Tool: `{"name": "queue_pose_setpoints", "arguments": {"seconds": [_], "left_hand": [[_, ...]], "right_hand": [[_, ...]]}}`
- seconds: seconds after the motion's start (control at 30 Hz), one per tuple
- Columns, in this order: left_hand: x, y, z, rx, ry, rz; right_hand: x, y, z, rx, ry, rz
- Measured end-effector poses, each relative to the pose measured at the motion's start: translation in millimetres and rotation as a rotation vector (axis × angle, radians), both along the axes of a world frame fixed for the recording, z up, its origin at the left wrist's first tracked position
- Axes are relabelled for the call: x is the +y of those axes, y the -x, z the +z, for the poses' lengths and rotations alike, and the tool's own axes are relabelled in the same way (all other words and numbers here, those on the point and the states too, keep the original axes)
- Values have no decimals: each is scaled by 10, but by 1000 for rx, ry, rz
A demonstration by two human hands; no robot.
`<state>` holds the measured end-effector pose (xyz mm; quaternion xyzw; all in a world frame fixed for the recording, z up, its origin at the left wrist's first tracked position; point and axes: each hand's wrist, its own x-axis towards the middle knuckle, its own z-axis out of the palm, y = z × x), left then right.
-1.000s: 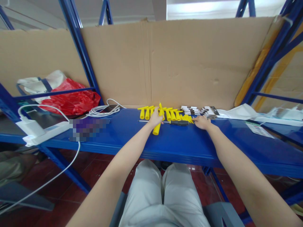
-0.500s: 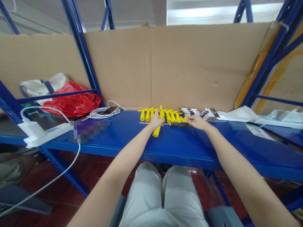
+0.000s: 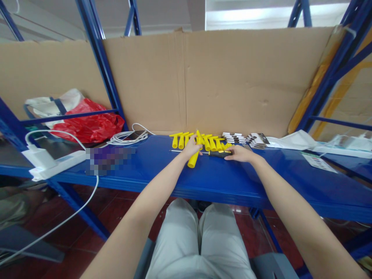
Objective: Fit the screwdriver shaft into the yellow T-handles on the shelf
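Note:
My left hand [image 3: 192, 147] is closed round a yellow plastic tube [image 3: 194, 158] that slants on the blue shelf [image 3: 221, 178]. My right hand [image 3: 240, 154] rests at the black and yellow handle of a screwdriver [image 3: 219, 153] lying flat, its thin shaft pointing left under my left hand. The fingers curl onto the handle. Behind both hands lies a row of several yellow T-shaped parts [image 3: 207, 140].
Small stacks of black-and-white cards [image 3: 244, 138] lie to the right, with white bags [image 3: 293, 140] beyond. A coiled white cable [image 3: 128, 135], a power strip [image 3: 55, 164] and a red bag [image 3: 87, 124] sit left. Cardboard [image 3: 203, 81] backs the shelf.
My right hand has moved left from the stacked cards to the screwdriver handle. My left hand has kept its grip on the yellow tube.

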<state>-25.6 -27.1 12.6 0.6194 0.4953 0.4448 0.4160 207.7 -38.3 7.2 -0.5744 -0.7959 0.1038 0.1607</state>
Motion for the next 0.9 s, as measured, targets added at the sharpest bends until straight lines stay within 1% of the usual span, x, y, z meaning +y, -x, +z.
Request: {"name": "queue_pose_setpoints", "arguments": {"seconds": [0.1,0.23,0.33,0.43,0.6,0.7,0.8,0.9], "left_hand": [[-9,-4,13,-30,23,12],[25,-7,14,-98,36,46],[59,4,17,-131,33,81],[77,26,25,-134,34,81],[62,39,40,-78,72,50],[43,32,41,-22,98,35],[36,27,28,1,101,23],[56,22,-4,9,99,-8]], "right_hand": [[4,-57,11,199,23,18],[-32,-136,57,597,84,24],[-65,-161,96,878,148,67],[-82,-153,140,1090,134,113],[-124,-130,252,1363,27,94],[-171,-126,315,1485,34,53],[-192,-117,334,1544,68,-36],[-166,-102,309,1576,35,-167]]}}
